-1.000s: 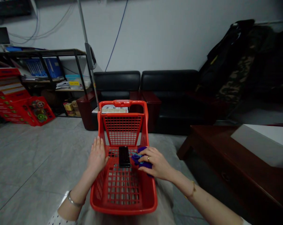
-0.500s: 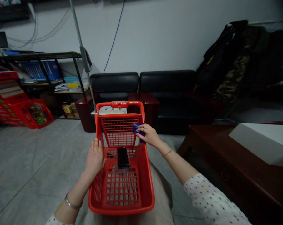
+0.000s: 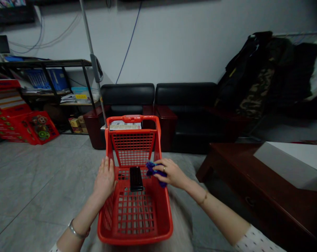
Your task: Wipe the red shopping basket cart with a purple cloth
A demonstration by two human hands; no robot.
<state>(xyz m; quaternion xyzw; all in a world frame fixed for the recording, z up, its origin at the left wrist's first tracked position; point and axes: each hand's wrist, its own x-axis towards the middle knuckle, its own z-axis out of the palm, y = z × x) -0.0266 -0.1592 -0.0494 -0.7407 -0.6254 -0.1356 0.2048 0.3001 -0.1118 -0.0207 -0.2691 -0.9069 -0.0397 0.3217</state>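
A red plastic shopping basket point(image 3: 134, 239) with grid walls and a raised handle frame sits in front of me, apparently on my lap. My left hand point(image 3: 104, 178) lies against its left side, fingers stretched out and holding nothing. In my right hand point(image 3: 171, 173) is a bunched purple-blue cloth point(image 3: 150, 168), pinched between thumb and fingers at the basket's right wall. A black, flat, shiny rectangular object point(image 3: 136, 179) rests on the basket floor; its exact kind is unclear.
Black sofas point(image 3: 187, 105) with dark wooden arms stand along the wall. On the right, a wooden table point(image 3: 232, 168) bears a white box point(image 3: 292, 168). Red boxes point(image 3: 42, 127) and a shelf point(image 3: 63, 63) are at left, with a grey pole point(image 3: 88, 31) nearby. Coats point(image 3: 263, 77) hang at right.
My right hand has moved down with the cloth along the basket's right side, from beside the grid back to lower on the wall. My left hand stays nearly in place.
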